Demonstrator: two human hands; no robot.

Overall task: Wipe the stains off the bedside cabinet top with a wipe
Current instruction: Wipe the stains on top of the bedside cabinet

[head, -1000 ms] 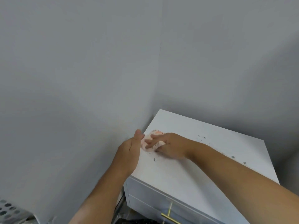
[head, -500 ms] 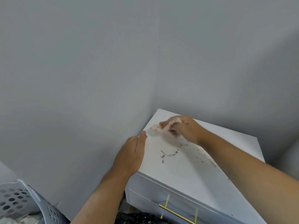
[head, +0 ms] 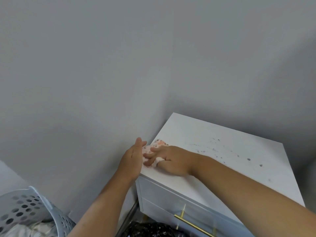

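Note:
The white bedside cabinet (head: 196,134) stands in the room corner at the lower right. My right hand (head: 168,159) lies on its top near the left edge, pressing a crumpled pinkish, dirt-flecked wipe (head: 156,145) onto the surface. My left hand (head: 132,161) is held flat and upright against the cabinet's left edge, fingers together, touching the wipe's side and holding nothing. Dark specks and smears of stain (head: 222,149) are scattered across the right half of the top.
Grey walls (head: 102,74) meet in a corner just behind the cabinet. A pale perforated laundry basket (head: 25,209) stands at the lower left. A dark plastic bag (head: 153,230) lies on the floor below the drawer with the brass handle (head: 193,224).
My right hand has swept the wipe from the back of the top forward to the left edge, against my left hand. The stain line in the middle is gone.

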